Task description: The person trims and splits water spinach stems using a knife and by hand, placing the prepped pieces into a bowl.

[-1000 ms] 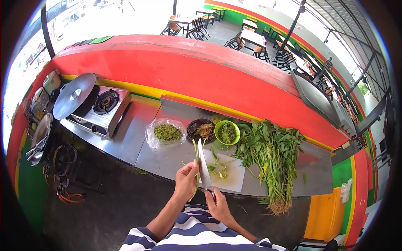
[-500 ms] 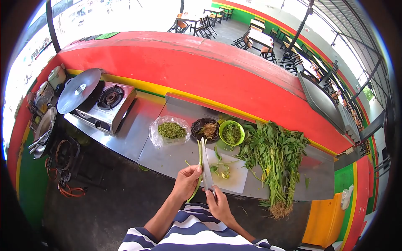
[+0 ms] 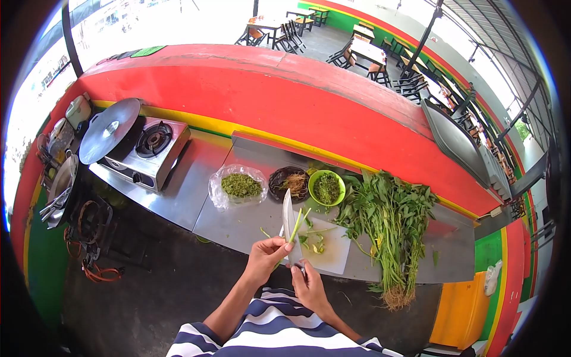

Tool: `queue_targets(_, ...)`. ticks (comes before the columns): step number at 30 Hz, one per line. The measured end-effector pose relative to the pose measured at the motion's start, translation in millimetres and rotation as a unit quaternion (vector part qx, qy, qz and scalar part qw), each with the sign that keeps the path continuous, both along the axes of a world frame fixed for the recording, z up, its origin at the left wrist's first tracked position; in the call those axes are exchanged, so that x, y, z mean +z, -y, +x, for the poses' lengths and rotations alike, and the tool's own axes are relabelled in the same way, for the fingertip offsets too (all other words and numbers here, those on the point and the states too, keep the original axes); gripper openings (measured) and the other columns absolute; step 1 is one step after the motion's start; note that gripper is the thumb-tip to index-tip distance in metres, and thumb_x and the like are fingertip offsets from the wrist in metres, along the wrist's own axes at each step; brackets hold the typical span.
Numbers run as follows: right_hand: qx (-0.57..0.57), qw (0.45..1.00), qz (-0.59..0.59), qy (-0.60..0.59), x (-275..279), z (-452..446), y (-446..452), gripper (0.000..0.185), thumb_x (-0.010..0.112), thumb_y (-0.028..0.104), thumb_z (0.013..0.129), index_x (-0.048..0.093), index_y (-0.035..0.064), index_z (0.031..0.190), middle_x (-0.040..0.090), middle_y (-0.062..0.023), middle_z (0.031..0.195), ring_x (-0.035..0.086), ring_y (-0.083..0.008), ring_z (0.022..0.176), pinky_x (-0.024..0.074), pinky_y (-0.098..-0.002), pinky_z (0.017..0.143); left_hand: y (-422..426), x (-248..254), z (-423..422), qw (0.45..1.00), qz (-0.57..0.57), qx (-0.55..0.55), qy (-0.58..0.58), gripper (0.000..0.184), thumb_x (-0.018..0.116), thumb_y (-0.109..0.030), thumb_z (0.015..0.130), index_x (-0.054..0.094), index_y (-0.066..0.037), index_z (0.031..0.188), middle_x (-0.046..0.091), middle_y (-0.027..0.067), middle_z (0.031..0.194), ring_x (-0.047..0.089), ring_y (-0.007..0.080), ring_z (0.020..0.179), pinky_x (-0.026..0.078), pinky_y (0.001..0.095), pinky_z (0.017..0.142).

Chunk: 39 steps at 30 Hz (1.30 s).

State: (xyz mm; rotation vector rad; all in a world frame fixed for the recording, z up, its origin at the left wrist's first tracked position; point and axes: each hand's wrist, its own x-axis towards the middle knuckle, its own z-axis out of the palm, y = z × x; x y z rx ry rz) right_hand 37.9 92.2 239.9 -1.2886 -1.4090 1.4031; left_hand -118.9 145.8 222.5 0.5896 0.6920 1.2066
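Green stems [image 3: 296, 229] slant up and rightward, long axis crossing the knife [image 3: 288, 208] near the cutting board [image 3: 338, 253] — half a second ago they stood nearly upright, left of the blade. The left hand [image 3: 264, 260] pinches them; the right hand [image 3: 309, 287] grips the knife's handle — blade pointing away.

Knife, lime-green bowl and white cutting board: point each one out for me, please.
Knife [image 3: 288, 216]: head view, on the flat of the blade.
Lime-green bowl [image 3: 342, 188]: head view, on its wall at picture right.
White cutting board [image 3: 337, 251]: head view, on a bare part of its surface.
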Motion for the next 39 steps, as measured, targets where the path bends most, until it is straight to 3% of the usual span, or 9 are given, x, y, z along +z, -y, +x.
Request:
queue_targets(6,-0.026,0.999,-0.028,-0.035,-1.7,-0.3,-0.9,0.021,0.052,0.017,0.102,0.058,-0.0025,0.109,0.047,0.0016,0.061,0.04,-0.0035,0.053,0.0311,-0.0244,0.047,3.9,-2.5,6.3,0.999,0.007,0.028,0.018,0.012,0.067,-0.013,0.095,0.071,-0.002,0.098,0.068,0.0041,0.089,0.061,0.0111,0.076,0.051,0.0276,0.064)
queue_targets(8,-0.022,0.999,-0.022,-0.04,-2.8,2.6,-0.8,0.021,0.053,0.018,0.102,0.057,-0.002,0.108,0.047,0.0024,0.062,0.041,-0.0032,0.053,0.0316,-0.0238,0.047,5.3,-4.7,5.9,0.998,0.061,0.024,0.015,0.013,0.067,-0.012,0.095,0.073,-0.003,0.101,0.068,0.0037,0.097,0.06,0.0082,0.083,0.051,0.0244,0.068)
queue_targets(17,-0.026,0.999,-0.031,-0.035,-0.3,7.4,3.2,0.022,0.052,0.018,0.102,0.057,-0.0017,0.109,0.047,0.0028,0.062,0.04,-0.003,0.054,0.0316,-0.023,0.048,6.8,0.4,8.4,1.0,0.011,0.008,-0.016,0.015,0.069,-0.013,0.094,0.071,0.001,0.099,0.069,0.002,0.086,0.059,0.0069,0.074,0.05,0.0236,0.067)
queue_targets(20,-0.015,0.999,-0.024,-0.028,-2.2,11.4,9.4,0.023,0.052,0.019,0.102,0.057,-0.0023,0.11,0.048,0.0023,0.063,0.04,-0.0031,0.054,0.0318,-0.0233,0.048,5.3,2.5,8.8,0.999,0.005,0.019,-0.032,0.016,0.07,-0.015,0.094,0.072,0.0,0.099,0.069,0.0013,0.087,0.059,0.006,0.076,0.049,0.0223,0.069)
queue_targets(21,-0.001,1.0,0.01,-0.011,-9.2,12.7,10.9,0.022,0.051,0.021,0.104,0.056,0.0012,0.112,0.043,0.0052,0.059,0.037,-0.0021,0.046,0.0294,-0.0215,0.042,4.1,5.6,9.1,0.999,0.006,0.019,-0.032,0.016,0.07,-0.015,0.094,0.072,0.0,0.099,0.069,0.0013,0.087,0.059,0.006,0.076,0.049,0.0223,0.069)
queue_targets(26,0.017,1.0,-0.005,0.015,-11.3,19.1,25.9,0.023,0.051,0.019,0.103,0.058,-0.0009,0.112,0.045,0.005,0.06,0.039,-0.0021,0.048,0.0311,-0.0223,0.043,-2.6,8.4,6.0,0.995,0.007,0.078,-0.061,0.02,0.07,-0.018,0.094,0.071,0.001,0.099,0.069,0.0001,0.088,0.059,0.0048,0.08,0.046,0.0207,0.074)
queue_targets(36,0.008,1.0,-0.004,-0.011,-24.3,13.1,23.4,0.022,0.049,0.019,0.104,0.057,0.0007,0.112,0.041,0.0063,0.059,0.036,-0.0017,0.047,0.0291,-0.0216,0.042,9.2,2.2,5.4,0.997,-0.002,0.046,-0.068,0.017,0.071,-0.017,0.093,0.072,0.0,0.098,0.069,0.0006,0.086,0.06,0.0051,0.076,0.047,0.02,0.07)
queue_targets(39,0.006,1.0,-0.019,0.007,-17.0,13.6,18.9,0.027,0.052,0.021,0.102,0.06,-0.003,0.111,0.048,0.0008,0.06,0.042,-0.0051,0.053,0.0328,-0.0259,0.049,15.5,-0.7,7.2,0.998,0.013,0.02,-0.059,0.015,0.071,-0.016,0.093,0.072,-0.001,0.097,0.069,0.0003,0.085,0.06,0.0049,0.074,0.048,0.0204,0.068)
